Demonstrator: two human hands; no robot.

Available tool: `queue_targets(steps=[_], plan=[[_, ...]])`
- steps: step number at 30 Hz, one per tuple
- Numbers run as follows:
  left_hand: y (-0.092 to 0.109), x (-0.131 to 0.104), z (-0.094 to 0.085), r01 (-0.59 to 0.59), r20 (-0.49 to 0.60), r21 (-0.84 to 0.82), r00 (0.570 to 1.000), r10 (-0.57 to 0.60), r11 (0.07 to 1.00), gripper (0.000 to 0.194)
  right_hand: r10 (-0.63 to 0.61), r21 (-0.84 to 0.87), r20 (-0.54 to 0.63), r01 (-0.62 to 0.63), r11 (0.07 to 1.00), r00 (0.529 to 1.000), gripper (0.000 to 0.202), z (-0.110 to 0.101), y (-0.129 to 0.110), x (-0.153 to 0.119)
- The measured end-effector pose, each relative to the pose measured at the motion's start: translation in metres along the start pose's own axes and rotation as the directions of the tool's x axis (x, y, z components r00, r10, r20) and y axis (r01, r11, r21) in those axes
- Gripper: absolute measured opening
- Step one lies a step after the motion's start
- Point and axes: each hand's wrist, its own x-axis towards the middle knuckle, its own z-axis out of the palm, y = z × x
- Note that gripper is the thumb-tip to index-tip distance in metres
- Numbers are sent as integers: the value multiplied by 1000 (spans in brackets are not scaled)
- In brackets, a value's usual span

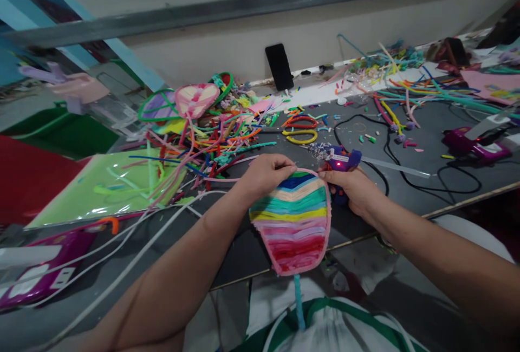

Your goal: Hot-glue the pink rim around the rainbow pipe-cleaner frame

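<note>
My left hand (270, 173) is closed on the top edge of a striped, multicoloured pipe-cleaner panel (292, 214). The panel has a pink fuzzy border, and a blue stem (299, 300) hangs from its lower end. My right hand (351, 181) is closed around the handle of a purple-blue glue gun (345, 160) with a lit red light. Its thumb and a fingertip meet the panel's upper right corner. The gun's wrapped nozzle points left, and a clear glue stick (396, 167) sticks out of its back. The curled fingers are partly hidden.
Scissors (300, 135) lie beyond the panel. Loose pipe cleaners (227, 146) and finished-looking heart shapes (197, 100) pile up at left. A phone (279, 66) leans on the wall. Black cable (390, 149) loops at right. Purple devices (477, 146) sit at both sides.
</note>
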Motion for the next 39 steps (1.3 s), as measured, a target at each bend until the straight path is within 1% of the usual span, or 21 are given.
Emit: queue_targets(steps=[5,10,14,19,24,28,32,36,39], plan=[[4,-4,-4,0,-29,-82,1000,-2,997,31,3,118,90,-14,993,996,18,-1,-1,-5],[11,-10,-8,28,-27,-142,999,-32,989,28,32,181,113,-53,982,993,20,0,-4,-10],[14,-14,-10,44,-35,-163,998,-50,986,27,36,217,116,-61,974,993,18,-1,-2,-11],[13,-15,-11,51,-47,-145,997,-58,988,28,-5,210,116,-20,977,993,14,-2,2,-11],[12,-15,-12,62,-44,-151,997,-70,986,28,56,203,108,-77,976,993,15,-6,3,-13],[11,-16,-12,58,-52,-144,996,-66,988,28,41,220,123,-68,973,992,14,-6,1,-13],[15,-18,-13,46,-54,-108,997,-52,993,28,8,210,124,-34,977,992,18,-4,-1,-13],[22,-20,-15,67,-37,-89,997,-70,994,29,39,201,106,-60,978,994,21,-4,0,-11],[21,-19,-14,71,-45,-87,996,-75,994,29,36,184,118,-58,981,992,20,-4,0,-11]])
